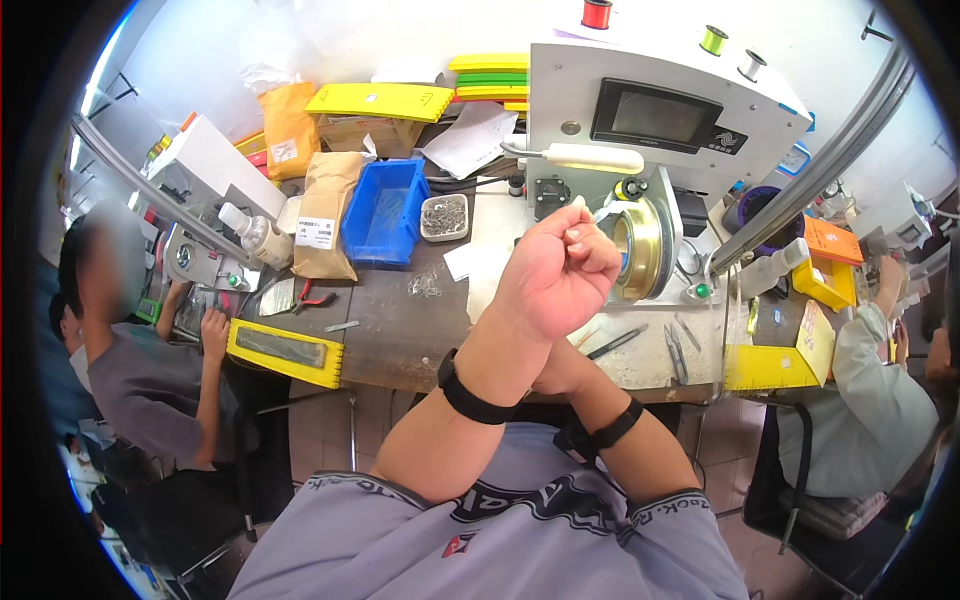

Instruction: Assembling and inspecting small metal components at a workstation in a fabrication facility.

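My left hand point(555, 272) is raised over the workbench with its fingers curled shut, the fingertips right beside the brass wheel point(640, 245) of a white winding machine point(570, 95) with a dark screen. A small pale piece shows between fingertips and wheel; I cannot tell whether the hand grips it. A black band circles the left wrist. My right forearm point(625, 445), also banded in black, crosses beneath the left one, and its hand is hidden behind the left wrist.
On the dark bench point(400, 340) lie a blue bin point(385, 210), a small tray of metal parts point(445, 215), brown paper bags point(325, 215), red pliers point(310, 297), tweezers point(615, 342) and yellow trays point(285, 350). Other people sit at the left point(150, 370) and right point(880, 400).
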Motion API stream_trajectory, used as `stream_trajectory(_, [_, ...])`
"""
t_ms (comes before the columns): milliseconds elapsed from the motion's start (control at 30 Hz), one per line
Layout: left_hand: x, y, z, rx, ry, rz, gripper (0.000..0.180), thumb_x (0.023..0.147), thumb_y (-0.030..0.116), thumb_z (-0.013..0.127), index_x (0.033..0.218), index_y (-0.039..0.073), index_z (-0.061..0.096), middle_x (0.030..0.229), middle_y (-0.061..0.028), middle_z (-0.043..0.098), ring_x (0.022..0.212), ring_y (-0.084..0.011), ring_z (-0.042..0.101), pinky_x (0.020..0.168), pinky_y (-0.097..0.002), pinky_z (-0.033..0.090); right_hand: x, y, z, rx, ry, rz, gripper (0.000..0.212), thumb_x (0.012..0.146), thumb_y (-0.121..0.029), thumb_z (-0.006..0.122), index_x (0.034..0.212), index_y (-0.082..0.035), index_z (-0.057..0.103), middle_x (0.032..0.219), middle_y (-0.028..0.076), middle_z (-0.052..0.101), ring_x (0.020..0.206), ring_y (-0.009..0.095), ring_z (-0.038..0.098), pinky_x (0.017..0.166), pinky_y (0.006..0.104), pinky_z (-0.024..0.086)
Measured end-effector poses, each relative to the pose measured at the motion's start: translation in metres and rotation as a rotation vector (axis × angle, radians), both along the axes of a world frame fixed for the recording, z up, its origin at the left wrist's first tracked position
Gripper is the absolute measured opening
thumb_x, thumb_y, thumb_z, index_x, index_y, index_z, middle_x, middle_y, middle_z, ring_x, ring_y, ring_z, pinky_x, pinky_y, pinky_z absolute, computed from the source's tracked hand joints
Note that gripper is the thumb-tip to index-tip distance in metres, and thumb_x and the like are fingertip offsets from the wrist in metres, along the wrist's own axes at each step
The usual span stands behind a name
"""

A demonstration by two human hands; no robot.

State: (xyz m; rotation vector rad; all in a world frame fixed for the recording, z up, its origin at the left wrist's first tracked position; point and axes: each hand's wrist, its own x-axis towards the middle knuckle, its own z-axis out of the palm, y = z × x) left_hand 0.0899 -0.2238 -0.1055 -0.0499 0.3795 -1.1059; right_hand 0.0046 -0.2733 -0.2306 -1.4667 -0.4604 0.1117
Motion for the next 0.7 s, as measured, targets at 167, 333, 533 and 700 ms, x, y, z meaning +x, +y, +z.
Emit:
stream_trajectory(167, [-0.030, 0.006, -0.015, 0.312, -0.428, -0.183, 0.022, 0.108, 0.020, 0.055, 0.089, 0.008, 0.054, 0.068, 0.0041, 0.043, 0.058, -0.0087, 0.042, 0.056, -0.0244, 0.037, -0.004, 0.016, -0.012, 0.227, 0.063, 0.133, 0.071, 0.092, -0.010, 0.074, 0.154, 0.000, 0.041, 0.153, 0.015, 0.050, 0.141, 0.027, 0.049, 0.119, 0.0403, 0.038])
stream_trajectory(333, [-0.032, 0.028, -0.037, 0.829, -1.616, -0.270, 0.021, 0.103, 0.019, 0.062, 0.089, 0.002, 0.063, 0.068, -0.0010, 0.057, 0.060, -0.0105, 0.045, 0.055, -0.0300, 0.040, -0.026, 0.022, -0.011, -0.009, 0.056, -0.135, 0.058, 0.095, -0.010, 0.073, 0.148, -0.001, 0.051, 0.144, 0.016, 0.057, 0.134, 0.025, 0.055, 0.111, 0.0386, 0.046])
stream_trajectory(533, [-0.007, 0.059, -0.030, 0.845, -2.300, -0.026, 0.017, 0.096, 0.018, 0.068, 0.089, 0.003, 0.065, 0.074, -0.0134, 0.062, 0.065, -0.0315, 0.059, 0.062, -0.0403, 0.048, -0.056, -0.002, 0.032, -0.334, 0.239, -0.198, 0.038, 0.090, -0.017, 0.079, 0.122, 0.000, 0.068, 0.097, 0.008, 0.073, 0.066, 0.013, 0.061, 0.061, 0.0308, 0.050])
stream_trajectory(700, [0.008, 0.071, -0.036, 0.841, -2.452, 0.149, 0.017, 0.095, 0.018, 0.072, 0.088, 0.002, 0.067, 0.078, -0.0128, 0.063, 0.070, -0.0321, 0.061, 0.062, -0.0394, 0.049, -0.087, -0.026, 0.037, -0.361, 0.292, -0.202, 0.043, 0.088, -0.018, 0.081, 0.126, -0.001, 0.069, 0.093, 0.008, 0.074, 0.065, 0.012, 0.059, 0.063, 0.0282, 0.051])
